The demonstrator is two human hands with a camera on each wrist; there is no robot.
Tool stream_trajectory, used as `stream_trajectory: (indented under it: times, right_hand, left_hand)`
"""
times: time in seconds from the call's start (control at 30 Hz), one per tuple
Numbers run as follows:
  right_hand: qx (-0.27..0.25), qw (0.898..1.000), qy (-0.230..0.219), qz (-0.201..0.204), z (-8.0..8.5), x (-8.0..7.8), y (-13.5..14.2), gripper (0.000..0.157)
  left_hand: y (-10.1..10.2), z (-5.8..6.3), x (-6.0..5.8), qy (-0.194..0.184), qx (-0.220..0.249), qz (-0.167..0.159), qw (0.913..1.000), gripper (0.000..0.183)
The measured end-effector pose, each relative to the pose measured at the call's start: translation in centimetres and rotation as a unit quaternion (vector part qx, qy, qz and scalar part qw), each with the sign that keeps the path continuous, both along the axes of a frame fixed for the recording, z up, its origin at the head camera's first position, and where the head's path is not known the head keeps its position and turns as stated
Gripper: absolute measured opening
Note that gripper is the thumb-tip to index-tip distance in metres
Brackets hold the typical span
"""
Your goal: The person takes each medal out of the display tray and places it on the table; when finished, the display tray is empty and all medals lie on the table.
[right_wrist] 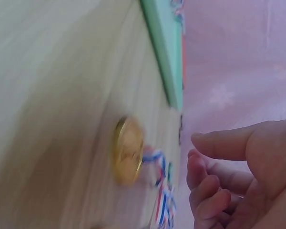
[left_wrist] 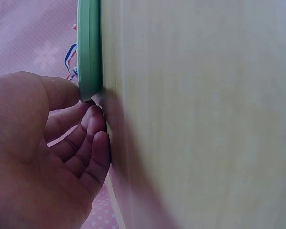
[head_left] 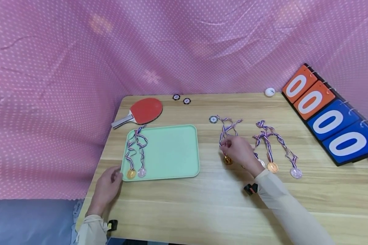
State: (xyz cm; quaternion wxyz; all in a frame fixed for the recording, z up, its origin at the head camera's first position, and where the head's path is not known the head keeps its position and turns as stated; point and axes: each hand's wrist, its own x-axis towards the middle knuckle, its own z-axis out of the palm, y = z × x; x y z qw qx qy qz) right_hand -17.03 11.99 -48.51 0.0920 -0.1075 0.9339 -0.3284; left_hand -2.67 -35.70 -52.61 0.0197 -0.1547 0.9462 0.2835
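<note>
My left hand (head_left: 107, 185) is at the near left corner of the mint-green tray (head_left: 171, 153), thumb and fingertips pinching its rim in the left wrist view. In the tray lie a gold medal (head_left: 131, 174) and a silver medal (head_left: 141, 172) with striped ribbons. My right hand (head_left: 239, 151) hovers over the ribbon of another gold medal (right_wrist: 127, 150) on the table, its fingers loosely bent and nothing between thumb and fingertips. Just right of it lie a bronze-coloured medal (head_left: 272, 167) and a silver medal at the far end (head_left: 295, 173); another silver one is partly hidden by the wrist.
A red table tennis bat (head_left: 146, 110) lies behind the tray. Poker chips (head_left: 187, 101) and a white ball (head_left: 270, 92) are toward the back edge, with another chip (head_left: 213, 119) by the ribbons. A flip scoreboard (head_left: 334, 119) stands at right. Pink dotted cloth (head_left: 184, 51) hangs behind.
</note>
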Motion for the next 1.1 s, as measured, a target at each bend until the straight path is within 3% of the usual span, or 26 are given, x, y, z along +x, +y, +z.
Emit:
stream_trajectory:
  times: [0.23, 0.47, 0.77, 1.1]
  right_hand:
    - [-0.057, 0.997, -0.019, 0.040, 0.8, -0.4, -5.2, 0.011]
    - [-0.122, 0.987, -0.064, 0.088, 0.0, 0.4, -12.6, 0.009]
    - [-0.103, 0.983, -0.056, 0.145, -1.7, 2.8, -21.1, 0.013]
    - [-0.049, 0.990, -0.039, 0.125, -3.5, 4.9, -25.7, 0.016]
  left_hand:
    - [-0.1, -0.2, -0.4, 0.008, 0.010, -0.005, 0.9999, 0.043]
    - [-0.2, -0.4, -0.4, -0.007, 0.016, 0.003, 0.9998, 0.044]
    - [-0.1, -0.3, -1.1, 0.005, 0.009, -0.005, 0.9999, 0.044]
    - [-0.3, -0.3, -0.2, -0.002, 0.017, 0.001, 0.9999, 0.044]
